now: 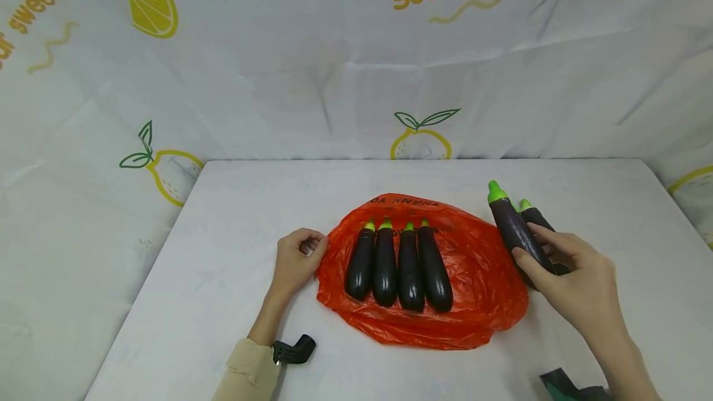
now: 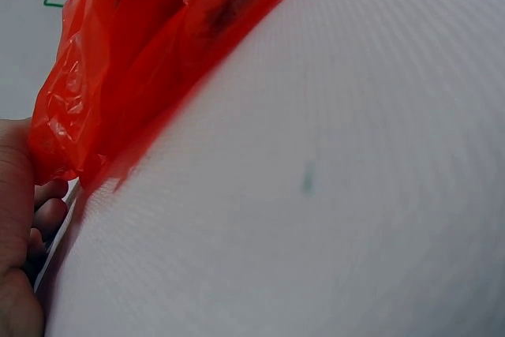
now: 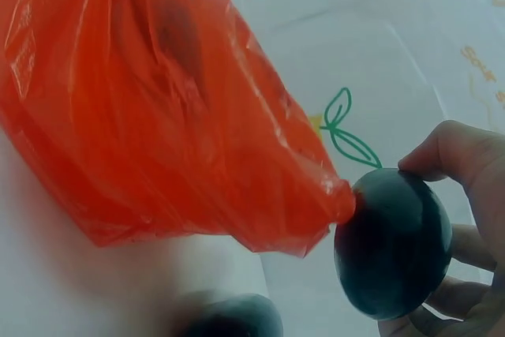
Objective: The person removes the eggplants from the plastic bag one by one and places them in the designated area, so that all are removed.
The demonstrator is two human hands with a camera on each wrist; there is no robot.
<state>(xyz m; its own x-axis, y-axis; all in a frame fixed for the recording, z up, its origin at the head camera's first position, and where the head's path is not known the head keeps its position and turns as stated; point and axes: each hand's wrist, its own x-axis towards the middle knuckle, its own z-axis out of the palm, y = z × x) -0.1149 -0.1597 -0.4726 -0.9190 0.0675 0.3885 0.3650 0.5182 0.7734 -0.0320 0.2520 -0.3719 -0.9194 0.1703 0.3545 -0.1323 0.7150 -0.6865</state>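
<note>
Left fingers (image 1: 305, 234) pinched the red bag (image 1: 481, 271) at nine o'clock; right fingers (image 1: 559, 241) gripped one eggplant (image 1: 514, 228), half-hiding another (image 1: 538, 216). Lemon-print cloth (image 1: 250, 104) backed the table (image 1: 223, 252).

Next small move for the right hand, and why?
Probably ease the held eggplant left over the red bag: the right hand grips it by the bag's right edge, space shows right of the four eggplants, and the left hand pinches the left edge.
</note>
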